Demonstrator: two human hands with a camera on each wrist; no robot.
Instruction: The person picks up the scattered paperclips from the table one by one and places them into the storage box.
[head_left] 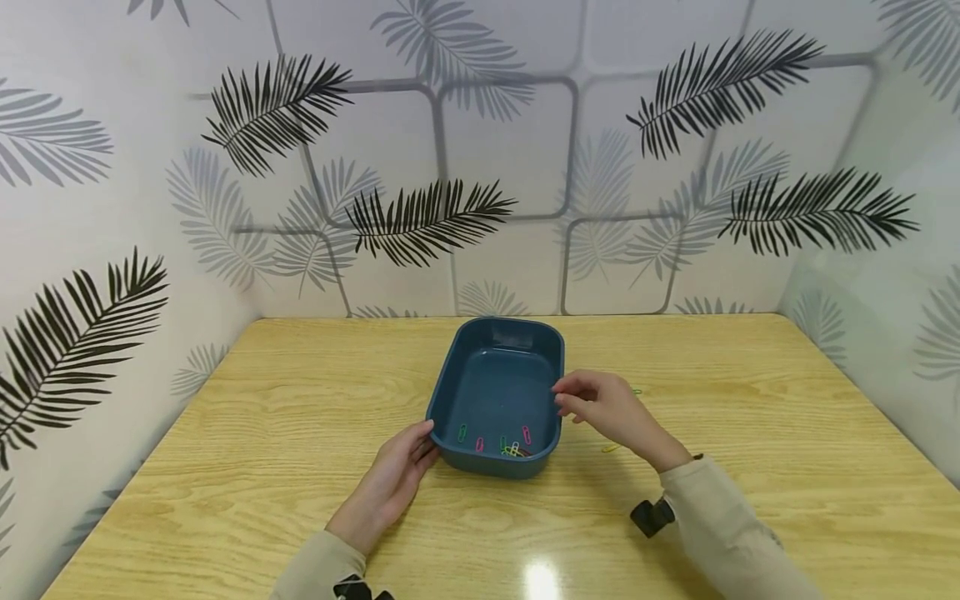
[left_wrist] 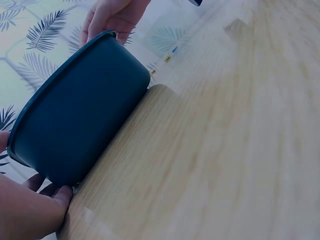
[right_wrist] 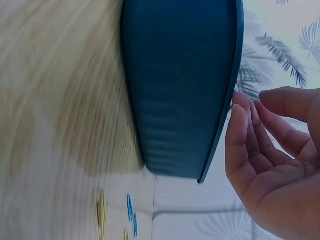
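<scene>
A dark blue plastic bin [head_left: 498, 392] stands on the wooden table, with several coloured paper clips lying near its front end, among them a green paper clip [head_left: 462, 432] and a pink paper clip [head_left: 527, 434]. My left hand [head_left: 396, 475] grips the front left corner of the bin, thumb at the rim and fingers low against its side. Over the right rim hovers my right hand [head_left: 606, 408], its fingers loosely bent and the fingertips right at the edge. In the right wrist view, nothing shows between the thumb and fingers of that hand [right_wrist: 280, 155].
More paper clips lie on the table right of the bin, partly hidden by the right hand: a yellow paper clip [right_wrist: 102, 214] and a blue paper clip [right_wrist: 130, 207] among them. A leaf-patterned wall [head_left: 510, 267] rises behind the table [head_left: 322, 383].
</scene>
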